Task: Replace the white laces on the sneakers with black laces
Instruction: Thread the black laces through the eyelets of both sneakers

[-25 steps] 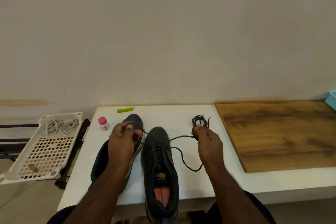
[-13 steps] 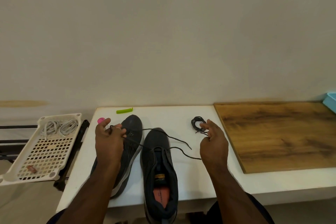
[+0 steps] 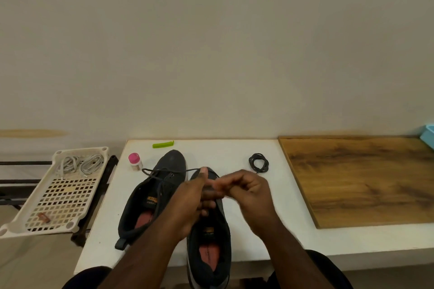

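Note:
Two dark sneakers lie side by side on the white table (image 3: 225,150), the left sneaker (image 3: 169,162) further back than the right sneaker (image 3: 211,239). My left hand (image 3: 192,202) and my right hand (image 3: 249,191) meet above the front of the right sneaker. The left thumb and fingers pinch a black lace (image 3: 162,170), whose free end trails left across the left sneaker's toe. My right hand is blurred, with its fingers curled at the same lace beside the left thumb. A second black lace (image 3: 258,163) lies coiled behind my right hand. White laces (image 3: 79,163) sit in the tray.
A white perforated tray (image 3: 58,199) rests on a dark rack left of the table. A pink-capped bottle (image 3: 135,161) and a green clip (image 3: 163,144) lie near the table's back left. A wooden board (image 3: 357,180) covers the right side, with a blue box (image 3: 428,136) at its far corner.
Both hands came together over the right sneaker. My left hand came back from the left, with the lace. My right hand, open near the coiled lace, has curled its fingers at the lace.

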Demonstrator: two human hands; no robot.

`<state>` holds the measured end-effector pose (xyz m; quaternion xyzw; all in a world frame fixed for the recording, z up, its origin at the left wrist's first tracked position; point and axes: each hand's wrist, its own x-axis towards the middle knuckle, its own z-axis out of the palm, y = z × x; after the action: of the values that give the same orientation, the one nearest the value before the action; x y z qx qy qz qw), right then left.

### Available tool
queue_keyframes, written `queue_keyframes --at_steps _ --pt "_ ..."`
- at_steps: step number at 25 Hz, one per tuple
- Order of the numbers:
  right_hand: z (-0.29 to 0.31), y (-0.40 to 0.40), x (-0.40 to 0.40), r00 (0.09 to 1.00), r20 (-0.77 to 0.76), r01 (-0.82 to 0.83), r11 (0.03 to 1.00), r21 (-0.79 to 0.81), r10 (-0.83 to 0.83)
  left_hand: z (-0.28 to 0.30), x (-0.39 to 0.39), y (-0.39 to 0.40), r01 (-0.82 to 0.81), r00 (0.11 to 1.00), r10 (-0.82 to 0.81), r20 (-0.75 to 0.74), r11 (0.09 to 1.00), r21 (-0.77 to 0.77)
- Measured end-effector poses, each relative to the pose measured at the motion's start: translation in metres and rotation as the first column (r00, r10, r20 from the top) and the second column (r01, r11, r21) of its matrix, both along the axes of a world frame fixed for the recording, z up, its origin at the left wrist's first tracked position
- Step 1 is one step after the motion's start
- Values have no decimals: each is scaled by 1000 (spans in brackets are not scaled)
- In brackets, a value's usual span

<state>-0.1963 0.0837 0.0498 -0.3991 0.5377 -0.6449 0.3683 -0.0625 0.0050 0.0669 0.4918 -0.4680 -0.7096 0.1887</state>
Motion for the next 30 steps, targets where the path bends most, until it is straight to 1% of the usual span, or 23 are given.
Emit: queue_keyframes --at_steps 1,2,3,4,5,6,7,8,9,10,12,14,16,17,18,19,20,21,22,24,27,29,30 --pt "-1 2 5 988 41 -149 988 41 147 -1 -3 2 -40 995 49 -91 994 98" --pt "-1 4 8 959 84 -279 955 101 272 -4 -2 0 -101 979 125 -164 985 143" --pt "-2 6 7 933 101 -359 919 163 346 -6 0 -3 -165 957 192 -215 977 136" --pt "-3 6 4 929 90 -371 905 208 360 -7 2 -6 -215 944 232 -234 972 97" --pt "-4 5 -1 950 45 -310 923 229 308 -7 5 -9 -241 940 246 -237 969 49" --pt "-5 4 -7 981 -9 -188 954 234 196 -7 7 -10 -233 942 230 -244 972 18" --pt "-6 2 -13 998 -50 -34 970 240 47 -7 7 -8 -198 948 194 -254 980 7" --pt "-5 1 -17 995 -47 99 961 257 -89 -6 7 -4 -140 957 134 -257 990 -3" --pt "-6 0 -20 987 -1 152 944 291 -159 -7 6 0 -65 969 57 -239 998 -27" --pt "-6 -1 -19 985 64 131 936 326 -160 -9 5 5 15 979 -27 -203 998 -61" --pt "-6 -3 -14 984 155 30 938 344 -88 -13 -1 14 155 979 -172 -107 976 -152" --pt "-6 -3 -12 987 154 -13 946 324 -39 -14 -8 23 227 971 -238 -18 942 -248" --pt "-11 -4 -16 993 104 27 952 306 -61 -14 -10 27 271 962 -267 56 909 -316" --pt "-15 -4 -21 993 59 78 948 308 -101 -14 -9 26 283 959 -267 93 897 -339" --pt "-18 -3 -26 986 -51 167 932 322 -159 -15 -8 23 273 962 -243 127 891 -362" --pt "-19 -3 -31 950 -225 282 900 332 -214 -16 -5 17 240 968 -187 168 886 -397" --pt "-19 -2 -33 878 -410 391 864 317 -247 -17 -2 10 194 971 -107 214 877 -440" --pt "-19 -1 -34 800 -536 467 841 273 -270 -17 3 3 154 964 -23 265 860 -487" --pt "-18 -1 -35 758 -587 491 841 226 -285 -16 7 -3 131 950 42 309 845 -518" --pt "-19 0 -34 775 -567 462 863 205 -280 -15 18 -9 155 919 71 388 840 -520" --pt "-20 -2 -31 833 -513 390 877 280 -207 -19 30 -2 292 857 -38 514 857 -424" --pt "-21 -4 -29 843 -504 373 880 295 -188 -24 33 9 311 847 -67 528 868 -388" --pt "-21 -4 -28 861 -475 350 888 297 -181 -27 33 14 307 848 -69 525 872 -382"
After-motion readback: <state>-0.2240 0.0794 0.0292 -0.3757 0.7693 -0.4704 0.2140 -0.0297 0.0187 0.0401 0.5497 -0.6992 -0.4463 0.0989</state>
